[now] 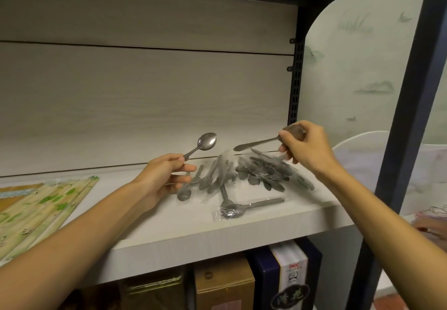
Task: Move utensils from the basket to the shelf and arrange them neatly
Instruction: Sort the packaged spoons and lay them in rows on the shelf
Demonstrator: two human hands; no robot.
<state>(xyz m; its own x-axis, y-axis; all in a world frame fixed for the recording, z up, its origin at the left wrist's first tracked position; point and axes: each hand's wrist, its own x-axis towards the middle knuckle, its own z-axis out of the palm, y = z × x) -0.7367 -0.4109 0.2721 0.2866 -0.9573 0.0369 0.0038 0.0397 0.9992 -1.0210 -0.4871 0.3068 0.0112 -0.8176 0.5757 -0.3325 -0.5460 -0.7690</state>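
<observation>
We see a white shelf (242, 232) with a pile of spoons (244, 176) on it, too many and too tangled in clear wrap to count. Two hands each hold one spoon above the pile. Our left hand (162, 176) pinches the handle of a bare spoon (204, 142), bowl up. Our right hand (307, 147) has its grip curled round the bowl of another spoon (256, 144), handle pointing left.

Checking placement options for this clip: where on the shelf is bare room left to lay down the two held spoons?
The white shelf board is bare between the green-printed chopstick packets and the heap of plastic-wrapped metal spoons, and along the front edge. The right end is crowded by that heap.
</observation>
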